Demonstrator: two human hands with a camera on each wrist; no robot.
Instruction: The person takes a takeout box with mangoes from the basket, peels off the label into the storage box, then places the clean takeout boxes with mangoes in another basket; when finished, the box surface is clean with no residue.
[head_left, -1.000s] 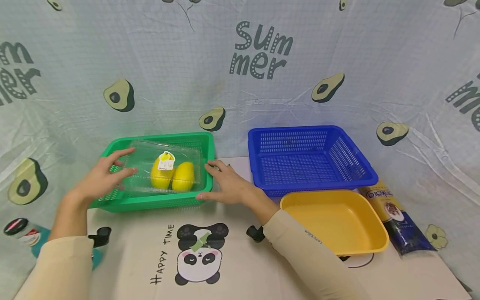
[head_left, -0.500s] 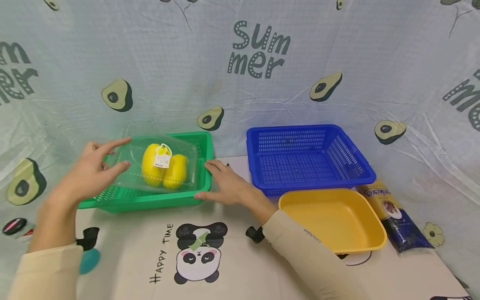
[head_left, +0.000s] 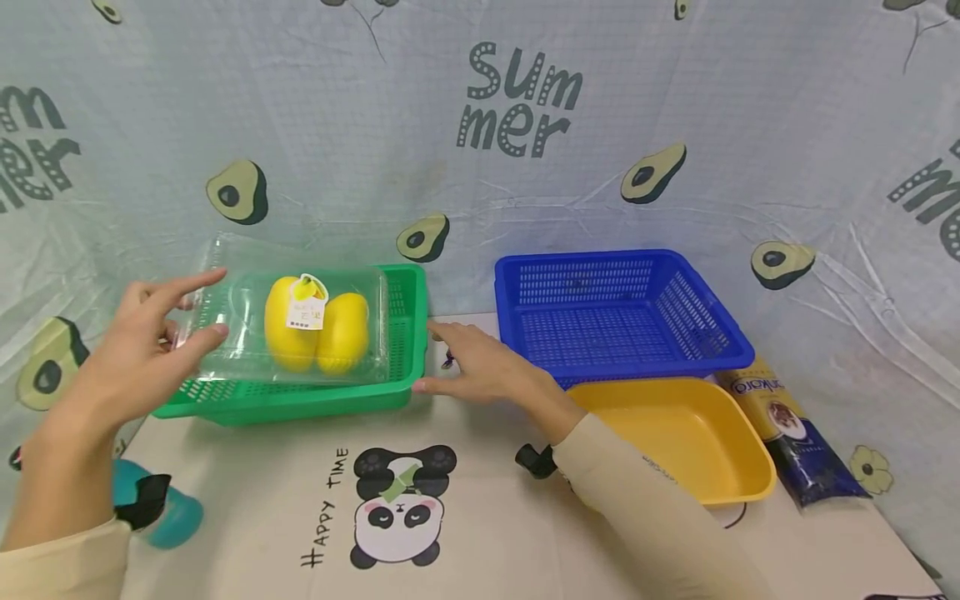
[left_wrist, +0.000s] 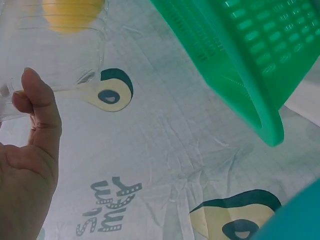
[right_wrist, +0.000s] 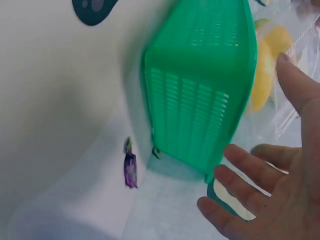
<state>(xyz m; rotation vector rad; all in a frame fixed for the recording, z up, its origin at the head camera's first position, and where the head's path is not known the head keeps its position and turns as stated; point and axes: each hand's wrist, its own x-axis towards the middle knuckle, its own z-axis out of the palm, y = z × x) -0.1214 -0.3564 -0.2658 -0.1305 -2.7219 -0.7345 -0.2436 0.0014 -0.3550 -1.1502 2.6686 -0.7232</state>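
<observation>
A clear plastic box (head_left: 243, 333) with two yellow mangoes (head_left: 342, 335) and a hanging tag (head_left: 307, 313) is tilted above the green basket (head_left: 307, 404). My left hand (head_left: 120, 358) grips its left end; the thumb (left_wrist: 40, 95) shows against a corner in the left wrist view. At the basket's right end is my right hand (head_left: 480, 367), holding nothing. Its fingers are spread and slightly bent beside the basket wall (right_wrist: 185, 110) in the right wrist view; whether they touch it I cannot tell.
To the right stand a blue basket (head_left: 585, 333) and a yellow tray (head_left: 675, 442), with a coffee bag (head_left: 795, 442) beside them. A turquoise object (head_left: 176, 517) lies near my left wrist. A patterned cloth (head_left: 337, 167) forms the back wall.
My left hand has moved left and upward with the box, and the mangoes have risen with it. My right hand has shifted slightly right, away from the basket's rim.
</observation>
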